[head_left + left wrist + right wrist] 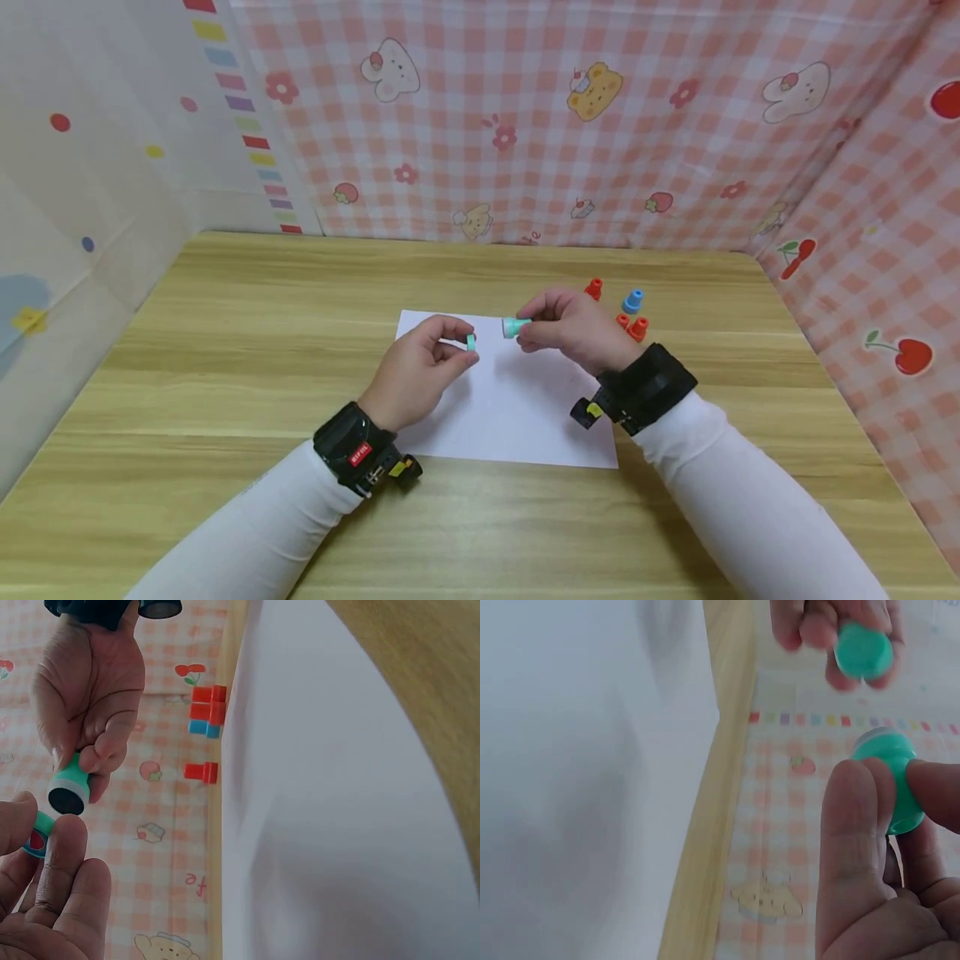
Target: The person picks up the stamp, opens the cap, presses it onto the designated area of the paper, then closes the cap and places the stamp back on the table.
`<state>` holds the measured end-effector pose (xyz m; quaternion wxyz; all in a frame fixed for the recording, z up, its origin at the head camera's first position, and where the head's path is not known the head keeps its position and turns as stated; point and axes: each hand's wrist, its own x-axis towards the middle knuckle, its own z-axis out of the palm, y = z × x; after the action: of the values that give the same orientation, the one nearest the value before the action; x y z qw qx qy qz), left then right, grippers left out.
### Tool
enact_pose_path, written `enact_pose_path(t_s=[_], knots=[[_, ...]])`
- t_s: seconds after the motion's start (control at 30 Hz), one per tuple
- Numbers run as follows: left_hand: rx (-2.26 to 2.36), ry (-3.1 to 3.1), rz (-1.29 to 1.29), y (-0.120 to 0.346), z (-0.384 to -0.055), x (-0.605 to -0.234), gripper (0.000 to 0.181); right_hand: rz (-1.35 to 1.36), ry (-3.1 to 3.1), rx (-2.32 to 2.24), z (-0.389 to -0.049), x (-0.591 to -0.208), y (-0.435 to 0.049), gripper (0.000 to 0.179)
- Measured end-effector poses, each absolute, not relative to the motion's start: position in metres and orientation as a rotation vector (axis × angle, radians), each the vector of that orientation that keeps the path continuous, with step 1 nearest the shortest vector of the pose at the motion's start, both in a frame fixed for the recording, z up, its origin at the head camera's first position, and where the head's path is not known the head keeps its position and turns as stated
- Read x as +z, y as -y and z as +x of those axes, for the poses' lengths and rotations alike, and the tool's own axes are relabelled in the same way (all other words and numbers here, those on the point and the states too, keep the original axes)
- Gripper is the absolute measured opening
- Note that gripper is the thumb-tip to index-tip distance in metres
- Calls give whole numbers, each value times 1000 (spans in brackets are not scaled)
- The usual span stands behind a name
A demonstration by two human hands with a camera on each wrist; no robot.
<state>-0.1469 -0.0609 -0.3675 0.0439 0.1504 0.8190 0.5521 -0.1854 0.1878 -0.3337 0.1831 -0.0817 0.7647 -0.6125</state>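
Over the white paper (495,400), my left hand (416,371) pinches a small round green cap (471,342) between thumb and fingers. A red shape on a blue ground shows inside the cap (36,838) in the left wrist view. To its right, my right hand (581,329) grips a green toy stamp (514,327) by its body, held on its side. The stamp's dark round face (66,801), ringed in white, points toward the left hand. A short gap separates stamp and cap. The smooth outer top of the cap (864,651) shows in the right wrist view.
Beyond the right hand, several red stamps (638,328) and a blue stamp (633,302) stand on the wooden table (247,350); the hand partly covers some. Checked cloth (465,150) hangs behind the table, with more cloth at both sides.
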Motion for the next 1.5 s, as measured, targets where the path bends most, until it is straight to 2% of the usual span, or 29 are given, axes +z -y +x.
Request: enact_pose_path(t_s=[0.37, 1.5], knots=[[1697, -2483, 481, 59, -146, -368, 25, -289, -2116, -1664, -175, -335, -171, 21], [1630, -2491, 486, 58, -145, -368, 25, -329, -2128, -1581, -173, -337, -166, 18]])
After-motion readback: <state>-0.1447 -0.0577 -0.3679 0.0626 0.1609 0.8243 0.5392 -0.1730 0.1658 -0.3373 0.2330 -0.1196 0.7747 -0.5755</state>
